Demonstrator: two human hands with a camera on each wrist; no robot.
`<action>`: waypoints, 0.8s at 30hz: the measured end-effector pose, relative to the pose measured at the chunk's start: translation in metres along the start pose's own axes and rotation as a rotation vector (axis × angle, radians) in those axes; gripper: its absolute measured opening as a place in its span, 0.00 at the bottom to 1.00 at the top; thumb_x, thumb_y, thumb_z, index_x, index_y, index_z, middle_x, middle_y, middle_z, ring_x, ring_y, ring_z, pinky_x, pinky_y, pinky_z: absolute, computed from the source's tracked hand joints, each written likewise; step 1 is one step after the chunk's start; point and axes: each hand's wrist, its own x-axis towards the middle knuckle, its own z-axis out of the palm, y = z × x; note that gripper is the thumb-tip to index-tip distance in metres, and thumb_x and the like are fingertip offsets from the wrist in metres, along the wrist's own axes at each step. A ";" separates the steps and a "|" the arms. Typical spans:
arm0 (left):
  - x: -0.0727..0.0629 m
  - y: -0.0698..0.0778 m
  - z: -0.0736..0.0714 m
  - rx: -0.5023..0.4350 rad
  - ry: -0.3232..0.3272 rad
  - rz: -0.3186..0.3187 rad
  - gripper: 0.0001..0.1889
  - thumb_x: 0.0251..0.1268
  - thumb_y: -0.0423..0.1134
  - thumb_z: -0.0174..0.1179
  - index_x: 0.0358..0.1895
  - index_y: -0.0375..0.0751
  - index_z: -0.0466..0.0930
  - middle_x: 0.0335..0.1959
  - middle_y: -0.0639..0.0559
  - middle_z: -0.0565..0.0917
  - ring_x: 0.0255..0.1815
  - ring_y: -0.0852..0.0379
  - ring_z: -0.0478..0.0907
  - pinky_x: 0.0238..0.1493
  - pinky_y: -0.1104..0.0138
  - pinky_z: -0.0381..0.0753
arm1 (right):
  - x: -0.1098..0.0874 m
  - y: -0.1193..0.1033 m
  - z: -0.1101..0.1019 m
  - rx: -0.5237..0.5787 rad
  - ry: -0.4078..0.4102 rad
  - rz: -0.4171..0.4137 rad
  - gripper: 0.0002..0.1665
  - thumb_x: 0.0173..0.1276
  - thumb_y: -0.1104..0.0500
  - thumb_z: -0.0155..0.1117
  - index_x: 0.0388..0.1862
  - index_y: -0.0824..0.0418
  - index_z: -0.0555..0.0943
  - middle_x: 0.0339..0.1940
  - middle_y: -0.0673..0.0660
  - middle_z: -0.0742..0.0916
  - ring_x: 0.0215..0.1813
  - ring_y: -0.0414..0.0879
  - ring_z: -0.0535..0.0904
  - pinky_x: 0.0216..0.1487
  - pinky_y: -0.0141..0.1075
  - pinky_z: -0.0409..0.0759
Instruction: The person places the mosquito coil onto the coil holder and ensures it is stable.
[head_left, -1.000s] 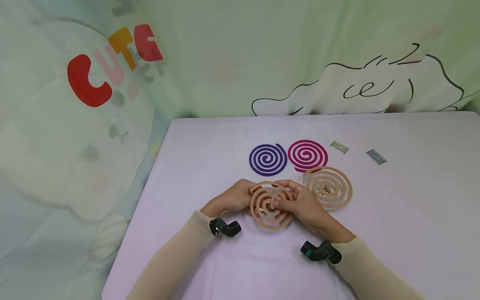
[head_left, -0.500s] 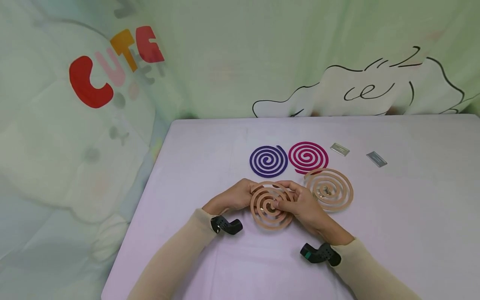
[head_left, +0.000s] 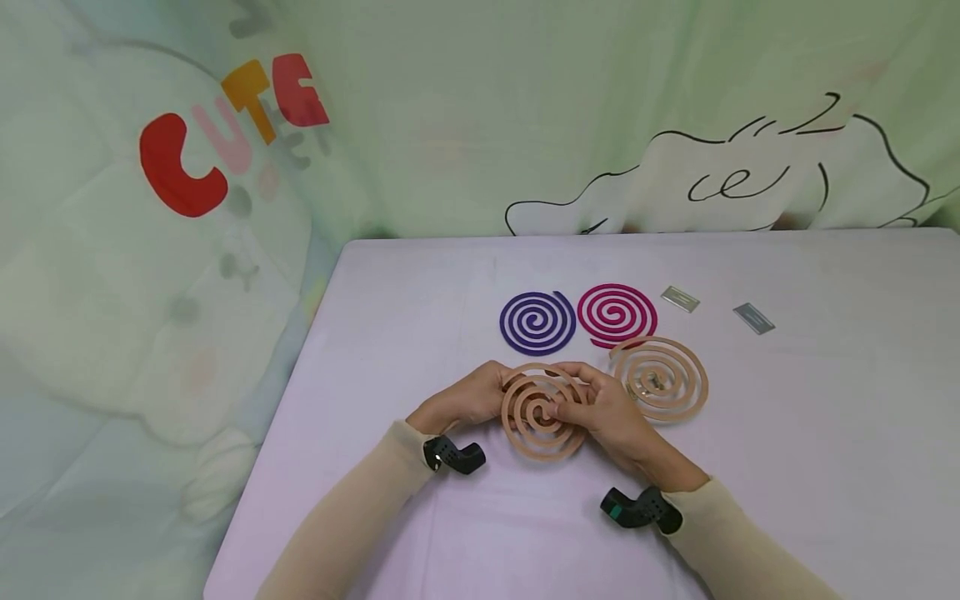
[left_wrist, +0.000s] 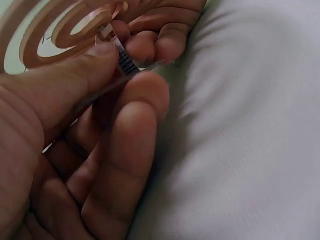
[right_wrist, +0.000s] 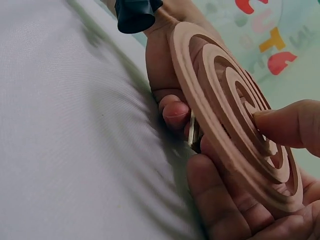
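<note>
Pinched in the right hand (head_left: 603,417), with thumb on the face near the spiral's centre and fingers behind: a tan mosquito coil (right_wrist: 212,134), tilted and lifted above the table (head_left: 840,417), around the near middle of the scene. Pinched between thumb and fingers of the left hand (head_left: 476,396), behind the coil: a thin slotted metal plate (left_wrist: 127,62), upper end close to the inner end of the spiral. Cannot tell whether hooked into it. Fingers of both hands close together behind the coil, partly hidden by its rings.

Just to the right of the right hand, a second tan coil (head_left: 702,387), with a metal stand (head_left: 652,382) at its centre. Farther off and to the left of that, a magenta coil (head_left: 614,312), its near edge partly overlapped in the head view; just left of the magenta, lying flat, a purple coil (head_left: 534,321). To the right of the magenta coil, apart from each other, a gold-tinted metal plate (head_left: 680,299) and, farther right, a silver metal plate (head_left: 753,318). Along the far side, a pale green printed curtain (head_left: 450,125).
</note>
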 end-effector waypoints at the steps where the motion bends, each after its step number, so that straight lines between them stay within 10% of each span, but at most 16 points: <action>1: 0.000 0.000 0.000 0.009 -0.002 -0.001 0.07 0.66 0.29 0.69 0.42 0.27 0.88 0.25 0.59 0.81 0.28 0.65 0.71 0.34 0.74 0.72 | 0.000 0.000 0.000 -0.002 -0.001 -0.001 0.35 0.71 0.74 0.64 0.72 0.77 0.62 0.49 0.65 0.87 0.46 0.41 0.88 0.46 0.32 0.87; 24: -0.001 -0.003 -0.002 -0.007 -0.023 0.028 0.07 0.65 0.28 0.69 0.43 0.28 0.88 0.26 0.59 0.83 0.30 0.66 0.72 0.36 0.75 0.73 | 0.002 0.002 0.001 0.043 -0.019 -0.004 0.34 0.70 0.75 0.63 0.71 0.79 0.61 0.42 0.57 0.89 0.43 0.41 0.88 0.44 0.31 0.87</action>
